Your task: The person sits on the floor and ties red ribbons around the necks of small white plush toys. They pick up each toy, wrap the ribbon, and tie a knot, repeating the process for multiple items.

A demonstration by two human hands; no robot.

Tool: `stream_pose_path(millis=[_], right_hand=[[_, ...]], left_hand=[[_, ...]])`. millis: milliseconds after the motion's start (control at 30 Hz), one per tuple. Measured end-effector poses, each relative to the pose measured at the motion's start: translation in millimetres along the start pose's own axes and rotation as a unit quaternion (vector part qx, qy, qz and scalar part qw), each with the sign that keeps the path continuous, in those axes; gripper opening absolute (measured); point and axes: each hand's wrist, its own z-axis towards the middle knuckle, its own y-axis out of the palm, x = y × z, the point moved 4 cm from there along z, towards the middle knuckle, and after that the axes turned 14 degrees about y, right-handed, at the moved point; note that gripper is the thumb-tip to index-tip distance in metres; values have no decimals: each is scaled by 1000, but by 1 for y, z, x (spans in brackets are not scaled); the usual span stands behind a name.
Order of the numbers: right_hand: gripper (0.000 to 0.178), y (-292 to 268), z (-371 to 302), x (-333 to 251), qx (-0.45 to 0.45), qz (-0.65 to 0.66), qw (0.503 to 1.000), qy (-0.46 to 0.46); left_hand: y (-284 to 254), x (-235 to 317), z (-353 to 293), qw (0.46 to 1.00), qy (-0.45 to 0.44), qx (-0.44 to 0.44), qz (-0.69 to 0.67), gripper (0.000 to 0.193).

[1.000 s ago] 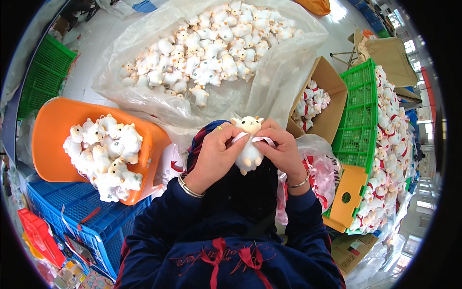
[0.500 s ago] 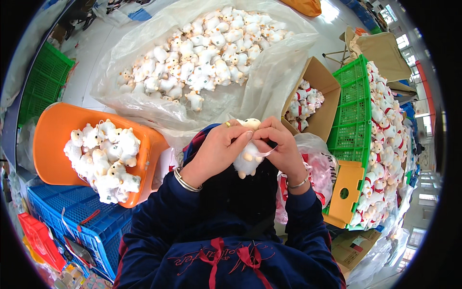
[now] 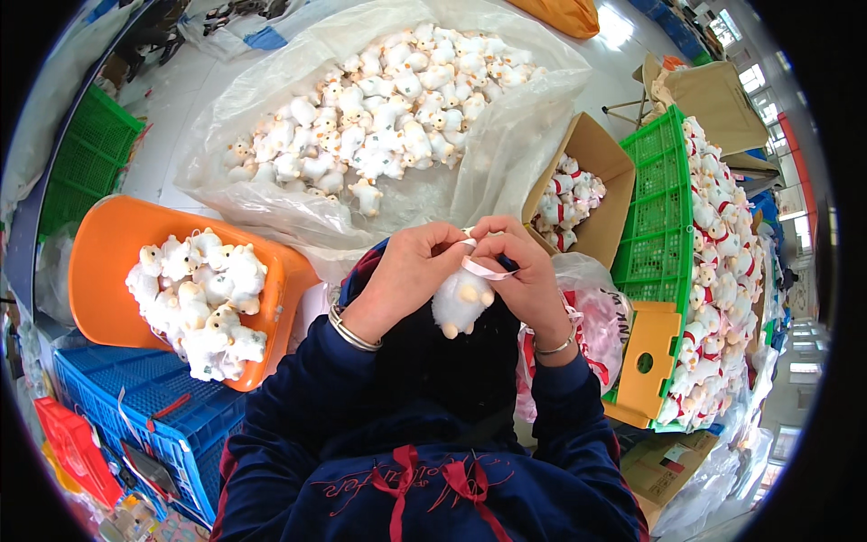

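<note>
Here both hands are raised together in front of the chest, wrists bent inward, each with a bangle at the wrist. The left hand (image 3: 411, 271) curls over the top of a small white plush toy (image 3: 461, 303), its fingers pressed onto the toy's head. The right hand (image 3: 524, 271) meets it from the other side, fingertips pinching a thin pink ribbon (image 3: 488, 268) that loops across the toy. The toy hangs between the two hands, above the dark lap.

A wide clear plastic bag (image 3: 470, 172) lies open ahead, holding a heap of similar white plush toys. To the left an orange tub (image 3: 108, 262) holds another pile, resting on a blue crate (image 3: 117, 397). To the right a cardboard box (image 3: 596, 163) holds toys with red bands, and a green crate (image 3: 655, 217) beside it is heaped with more.
</note>
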Motion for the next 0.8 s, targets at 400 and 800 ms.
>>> stream_pose_path(millis=[400, 800], right_hand=[[6, -3, -2, 0, -48, 5, 999, 5], [6, -9, 1, 4, -41, 47, 994, 91]], left_hand=[[-2, -5, 5, 999, 2, 24, 28, 17], [3, 8, -4, 996, 52, -66, 31, 22]])
